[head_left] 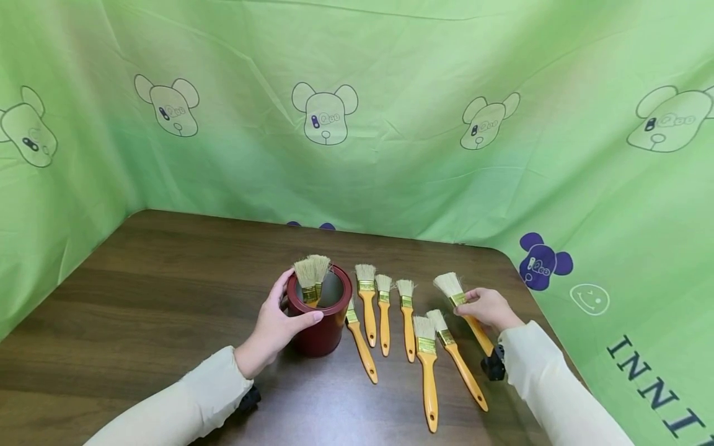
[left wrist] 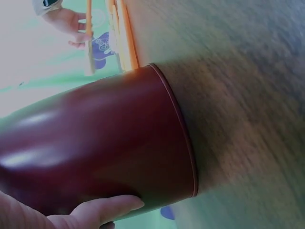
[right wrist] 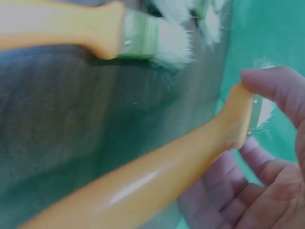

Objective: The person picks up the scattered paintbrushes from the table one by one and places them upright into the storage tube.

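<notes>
My left hand grips a dark red paint can near its rim, the thumb on the near side and the fingers round the left side. The can stands upright on the table. Two paintbrushes stand in it with their pale bristles up, leaning to the left. At the right, my right hand pinches another paintbrush between thumb and fingers, close to its metal band. Its bristles point away to the upper left, and its yellow-orange handle runs back below the wrist.
Between can and right hand lie several paintbrushes of differing widths, bristles toward the far side. One brush lies right beside the can. A green printed cloth hangs behind the brown wooden table and along its sides.
</notes>
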### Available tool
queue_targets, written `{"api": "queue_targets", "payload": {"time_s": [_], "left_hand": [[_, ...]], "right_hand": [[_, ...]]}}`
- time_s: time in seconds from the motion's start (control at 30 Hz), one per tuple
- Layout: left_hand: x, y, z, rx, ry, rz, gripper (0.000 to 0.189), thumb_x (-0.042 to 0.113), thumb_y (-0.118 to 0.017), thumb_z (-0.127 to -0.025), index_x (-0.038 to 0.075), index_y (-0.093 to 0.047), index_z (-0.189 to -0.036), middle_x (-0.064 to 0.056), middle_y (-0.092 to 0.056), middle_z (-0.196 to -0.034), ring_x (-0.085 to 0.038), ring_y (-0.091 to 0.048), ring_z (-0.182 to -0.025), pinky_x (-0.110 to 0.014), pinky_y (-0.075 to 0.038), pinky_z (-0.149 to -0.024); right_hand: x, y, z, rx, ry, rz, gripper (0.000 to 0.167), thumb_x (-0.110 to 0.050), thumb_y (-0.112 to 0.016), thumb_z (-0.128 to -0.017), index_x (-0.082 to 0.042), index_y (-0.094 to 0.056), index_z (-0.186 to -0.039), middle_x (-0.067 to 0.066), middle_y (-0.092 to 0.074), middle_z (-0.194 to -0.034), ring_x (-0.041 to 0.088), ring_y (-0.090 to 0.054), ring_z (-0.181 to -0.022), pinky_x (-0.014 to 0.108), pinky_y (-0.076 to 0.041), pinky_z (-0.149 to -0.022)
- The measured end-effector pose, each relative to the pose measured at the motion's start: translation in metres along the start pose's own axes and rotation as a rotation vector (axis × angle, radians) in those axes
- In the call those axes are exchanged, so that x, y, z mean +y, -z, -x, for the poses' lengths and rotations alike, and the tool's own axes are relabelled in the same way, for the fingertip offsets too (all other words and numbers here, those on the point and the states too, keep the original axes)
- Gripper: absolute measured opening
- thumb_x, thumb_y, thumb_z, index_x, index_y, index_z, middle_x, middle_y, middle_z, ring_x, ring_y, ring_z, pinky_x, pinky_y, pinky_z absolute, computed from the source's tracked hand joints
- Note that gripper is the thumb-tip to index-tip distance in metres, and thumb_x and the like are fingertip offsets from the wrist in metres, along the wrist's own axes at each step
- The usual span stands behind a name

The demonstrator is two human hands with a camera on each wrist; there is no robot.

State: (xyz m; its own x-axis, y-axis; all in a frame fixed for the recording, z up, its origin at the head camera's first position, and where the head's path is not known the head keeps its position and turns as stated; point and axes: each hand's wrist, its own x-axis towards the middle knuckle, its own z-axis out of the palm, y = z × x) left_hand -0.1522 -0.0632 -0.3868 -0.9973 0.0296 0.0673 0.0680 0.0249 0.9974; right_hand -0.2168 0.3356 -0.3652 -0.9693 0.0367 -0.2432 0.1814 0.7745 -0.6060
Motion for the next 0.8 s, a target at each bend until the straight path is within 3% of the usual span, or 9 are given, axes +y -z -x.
{"api": "queue_targets", "payload": {"time_s": [0.23,0.53,0.8], "left_hand": [[0.003,0.004,-0.001,-0.029,0.036,0.02,0.089,0.006,-0.079,-0.076,0.011,-0.029,-0.149,-0.015,-0.041,-0.144,-0.034,-0.042,-0.128,-0.052,-0.038,-0.101],[0.003,0.006,-0.001,-0.037,0.052,0.025,0.09,0.005,-0.08,-0.075,0.01,-0.029,-0.149,-0.016,-0.039,-0.146,-0.034,-0.039,-0.131,-0.05,-0.037,-0.102],[0.004,0.007,-0.002,-0.042,0.046,0.042,0.088,0.004,-0.079,-0.076,0.01,-0.03,-0.149,-0.015,-0.04,-0.145,-0.034,-0.041,-0.13,-0.051,-0.037,-0.101]], "right_hand": [[-0.022,0.009,0.006,-0.001,0.041,0.045,0.055,-0.017,-0.072,-0.079,0.015,-0.048,-0.117,0.019,-0.057,-0.091,0.021,-0.053,-0.069,0.036,-0.051,-0.057],[-0.056,0.027,0.011,0.029,0.15,0.136,0.056,-0.018,-0.071,-0.08,0.014,-0.048,-0.12,0.027,-0.057,-0.103,0.02,-0.054,-0.068,0.034,-0.049,-0.057],[-0.084,0.027,0.013,0.075,0.227,0.155,0.057,-0.021,-0.07,-0.081,0.012,-0.05,-0.123,0.03,-0.057,-0.112,0.037,-0.057,-0.095,0.042,-0.049,-0.074]]}}
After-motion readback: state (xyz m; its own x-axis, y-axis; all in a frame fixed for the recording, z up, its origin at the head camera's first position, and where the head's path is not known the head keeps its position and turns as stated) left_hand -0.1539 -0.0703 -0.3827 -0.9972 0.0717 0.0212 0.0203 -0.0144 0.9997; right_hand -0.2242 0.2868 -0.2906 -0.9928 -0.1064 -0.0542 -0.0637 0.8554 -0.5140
